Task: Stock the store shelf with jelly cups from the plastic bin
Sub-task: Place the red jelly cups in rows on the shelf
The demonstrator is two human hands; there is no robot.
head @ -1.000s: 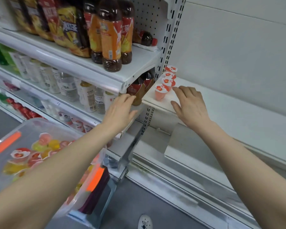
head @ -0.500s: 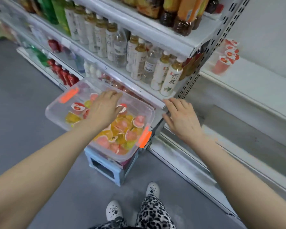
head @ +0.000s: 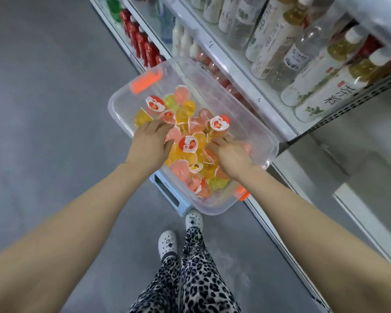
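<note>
Jelly cups [head: 187, 143]: loose heap in clear plastic bin [head: 122, 102] on blue stool [head: 167, 195]. Left hand [head: 149, 143], right hand [head: 230, 154]: palms down on heap, equally near, cups directly beneath fingers; grip indiscernible.

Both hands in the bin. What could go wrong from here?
1. The bin overhangs the small blue stool; pressing down with the left hand or right hand could tip it.
2. The jelly cups lie jumbled at all angles, so a hasty grab may drop some.
</note>
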